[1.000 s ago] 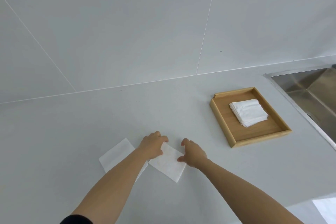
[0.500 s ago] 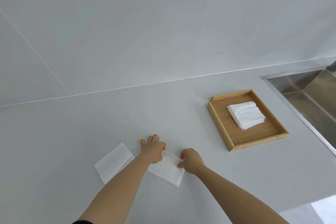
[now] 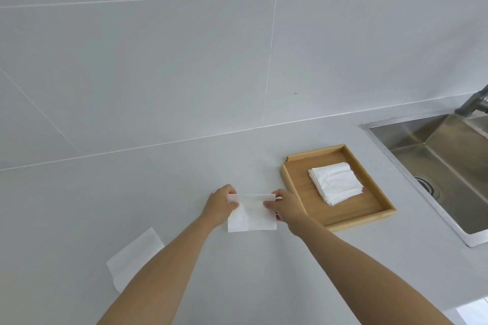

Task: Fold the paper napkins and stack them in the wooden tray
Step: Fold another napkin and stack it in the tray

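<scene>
A white paper napkin (image 3: 250, 215) hangs above the grey counter, held by its top edge. My left hand (image 3: 220, 204) pinches its upper left corner and my right hand (image 3: 286, 206) pinches its upper right corner. The wooden tray (image 3: 295, 187) lies just right of my right hand. A stack of folded white napkins (image 3: 335, 182) rests inside the tray. Another flat napkin (image 3: 134, 256) lies on the counter to the lower left, partly hidden by my left forearm.
A steel sink (image 3: 449, 163) is sunk into the counter at the right, with a drain (image 3: 427, 185) and part of a tap (image 3: 472, 100). A tiled wall (image 3: 184, 60) rises behind the grey counter (image 3: 105, 192). The counter's front edge shows at the lower right.
Both hands have lifted the napkin off the counter and carried it to the right, toward the tray. It now hangs by its top edge instead of lying flat.
</scene>
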Demonstrator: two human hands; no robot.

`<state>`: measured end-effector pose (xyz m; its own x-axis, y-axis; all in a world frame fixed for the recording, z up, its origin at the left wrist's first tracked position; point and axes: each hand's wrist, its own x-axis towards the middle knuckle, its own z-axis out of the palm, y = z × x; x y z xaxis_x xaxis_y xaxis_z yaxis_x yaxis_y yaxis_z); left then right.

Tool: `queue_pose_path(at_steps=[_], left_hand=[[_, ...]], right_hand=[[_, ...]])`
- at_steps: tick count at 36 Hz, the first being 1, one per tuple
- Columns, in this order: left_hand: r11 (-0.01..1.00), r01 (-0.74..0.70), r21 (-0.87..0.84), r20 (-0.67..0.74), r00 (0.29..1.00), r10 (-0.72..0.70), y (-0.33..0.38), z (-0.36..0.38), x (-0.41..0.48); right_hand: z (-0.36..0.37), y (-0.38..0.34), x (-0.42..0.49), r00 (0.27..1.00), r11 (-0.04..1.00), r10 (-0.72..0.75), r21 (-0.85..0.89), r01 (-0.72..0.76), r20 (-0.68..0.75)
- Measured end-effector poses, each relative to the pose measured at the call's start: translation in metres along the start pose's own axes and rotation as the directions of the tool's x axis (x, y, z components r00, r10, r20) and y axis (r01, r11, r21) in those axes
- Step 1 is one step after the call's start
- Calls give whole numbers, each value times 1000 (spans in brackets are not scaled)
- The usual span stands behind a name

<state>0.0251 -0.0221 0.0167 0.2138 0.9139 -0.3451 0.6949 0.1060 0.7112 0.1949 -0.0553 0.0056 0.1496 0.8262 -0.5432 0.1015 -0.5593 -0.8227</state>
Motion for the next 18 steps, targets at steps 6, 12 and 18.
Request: queue_pose_path(at_steps=[6, 12, 18], left_hand=[[980, 9, -199, -56, 998, -20, 46, 19, 16], [975, -26, -222, -102, 995, 4, 95, 53, 35], [989, -79, -129, -120, 991, 64, 132, 99, 57]], right_hand=[[-47, -23, 8, 994, 999, -38, 5, 38, -102], [-106, -27, 21, 982, 997, -72, 5, 74, -172], [-163, -23, 40, 963, 993, -98, -84, 79, -251]])
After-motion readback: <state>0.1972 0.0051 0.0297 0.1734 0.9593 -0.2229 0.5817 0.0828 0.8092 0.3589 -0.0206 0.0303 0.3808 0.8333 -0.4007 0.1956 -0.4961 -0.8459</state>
